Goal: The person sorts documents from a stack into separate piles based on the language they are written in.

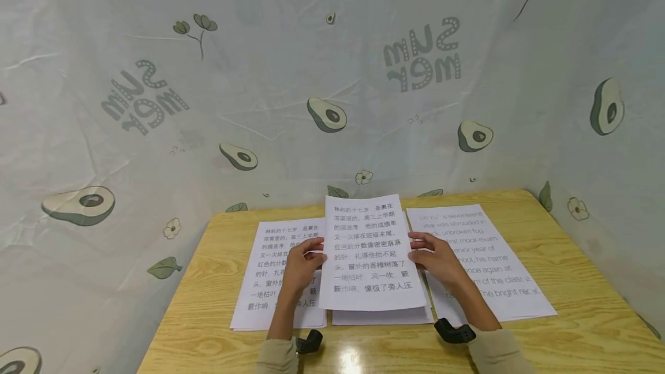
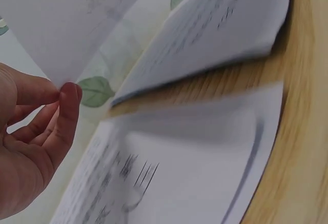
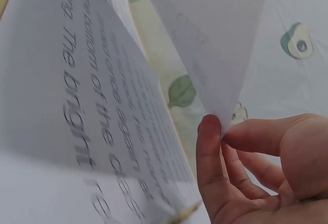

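A white sheet printed with Chinese text (image 1: 366, 258) is held up, tilted, above the middle of the table. My left hand (image 1: 303, 261) pinches its left edge between thumb and fingers, as the left wrist view also shows. On the opposite edge, the thumb and forefinger of my right hand (image 1: 433, 255) pinch the same sheet; the right wrist view shows this grip closely. Beneath it lies more white paper (image 1: 381, 319), mostly hidden by the raised sheet. Papers with Chinese text (image 1: 254, 293) lie to the left, partly behind my left forearm.
To the right, papers with large English text (image 1: 511, 270) lie partly under my right forearm. Everything rests on a wooden table (image 1: 582, 281). A pale curtain with avocado prints (image 1: 291, 62) hangs behind it. Both wrists carry black devices (image 1: 310, 341).
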`<control>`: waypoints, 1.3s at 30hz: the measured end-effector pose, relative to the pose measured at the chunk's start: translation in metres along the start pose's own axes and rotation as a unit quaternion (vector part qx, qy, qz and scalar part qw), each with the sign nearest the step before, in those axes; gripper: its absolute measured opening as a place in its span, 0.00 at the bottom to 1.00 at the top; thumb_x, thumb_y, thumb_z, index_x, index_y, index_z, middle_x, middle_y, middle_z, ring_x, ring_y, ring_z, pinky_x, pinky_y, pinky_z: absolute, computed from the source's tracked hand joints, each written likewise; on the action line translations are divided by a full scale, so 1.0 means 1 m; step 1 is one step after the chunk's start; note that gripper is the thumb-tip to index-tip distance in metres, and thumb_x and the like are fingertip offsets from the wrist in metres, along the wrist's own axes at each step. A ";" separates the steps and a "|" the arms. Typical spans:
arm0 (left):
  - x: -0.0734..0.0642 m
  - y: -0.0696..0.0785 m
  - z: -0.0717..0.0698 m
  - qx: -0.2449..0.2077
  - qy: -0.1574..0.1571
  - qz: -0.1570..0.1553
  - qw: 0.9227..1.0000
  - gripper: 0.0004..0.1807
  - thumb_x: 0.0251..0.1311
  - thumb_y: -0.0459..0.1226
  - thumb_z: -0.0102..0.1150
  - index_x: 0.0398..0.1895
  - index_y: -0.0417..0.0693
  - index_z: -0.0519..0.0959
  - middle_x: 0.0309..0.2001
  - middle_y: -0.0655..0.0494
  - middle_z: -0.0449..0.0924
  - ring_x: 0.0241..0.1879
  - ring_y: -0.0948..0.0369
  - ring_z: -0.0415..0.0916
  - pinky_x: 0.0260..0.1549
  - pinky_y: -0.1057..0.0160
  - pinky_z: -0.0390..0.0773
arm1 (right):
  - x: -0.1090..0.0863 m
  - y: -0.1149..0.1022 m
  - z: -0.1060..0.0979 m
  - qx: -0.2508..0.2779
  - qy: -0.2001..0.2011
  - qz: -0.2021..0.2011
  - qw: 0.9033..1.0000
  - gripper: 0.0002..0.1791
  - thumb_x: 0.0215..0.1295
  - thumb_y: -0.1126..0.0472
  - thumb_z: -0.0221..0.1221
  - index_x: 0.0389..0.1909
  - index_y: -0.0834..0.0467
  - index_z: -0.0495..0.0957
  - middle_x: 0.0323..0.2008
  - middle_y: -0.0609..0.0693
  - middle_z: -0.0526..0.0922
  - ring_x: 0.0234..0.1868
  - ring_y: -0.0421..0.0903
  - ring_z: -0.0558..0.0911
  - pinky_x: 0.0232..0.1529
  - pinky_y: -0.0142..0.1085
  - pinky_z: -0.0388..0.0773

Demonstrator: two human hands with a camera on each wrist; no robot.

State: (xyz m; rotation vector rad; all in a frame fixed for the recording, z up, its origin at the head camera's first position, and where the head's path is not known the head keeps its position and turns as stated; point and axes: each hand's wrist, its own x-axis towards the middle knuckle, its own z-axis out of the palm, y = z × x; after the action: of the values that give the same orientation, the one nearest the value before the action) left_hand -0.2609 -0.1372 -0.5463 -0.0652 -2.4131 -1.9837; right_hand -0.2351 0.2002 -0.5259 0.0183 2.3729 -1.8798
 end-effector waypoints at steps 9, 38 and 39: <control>-0.003 -0.010 -0.032 0.050 0.030 -0.006 0.998 0.22 0.65 0.26 0.66 0.63 0.42 0.85 0.53 0.42 0.85 0.44 0.58 0.85 0.40 0.64 0.89 | 0.006 0.001 0.033 0.006 -0.007 0.008 1.000 0.32 0.71 0.68 0.64 0.76 0.63 0.70 0.62 0.66 0.80 0.46 0.48 0.87 0.45 0.37 0.88; -0.022 -0.036 -0.136 0.119 0.074 -0.048 0.989 0.23 0.68 0.24 0.63 0.66 0.37 0.82 0.57 0.35 0.83 0.50 0.52 0.85 0.39 0.72 0.83 | 0.022 -0.008 0.152 0.050 -0.039 -0.014 0.998 0.31 0.64 0.73 0.63 0.70 0.66 0.75 0.51 0.63 0.82 0.41 0.47 0.87 0.41 0.41 0.90; -0.023 -0.036 -0.139 0.119 0.075 -0.050 0.989 0.23 0.68 0.25 0.62 0.66 0.37 0.81 0.57 0.35 0.83 0.50 0.52 0.85 0.39 0.72 0.83 | 0.022 -0.008 0.155 0.047 -0.040 -0.017 0.998 0.31 0.64 0.72 0.63 0.70 0.66 0.75 0.51 0.63 0.82 0.41 0.47 0.87 0.41 0.41 0.90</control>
State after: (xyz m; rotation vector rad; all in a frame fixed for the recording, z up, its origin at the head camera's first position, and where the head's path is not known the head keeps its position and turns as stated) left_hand -0.2418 -0.2812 -0.5559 0.2043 -2.5775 -1.6498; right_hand -0.2453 0.0464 -0.5556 -0.0893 2.2451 -1.9665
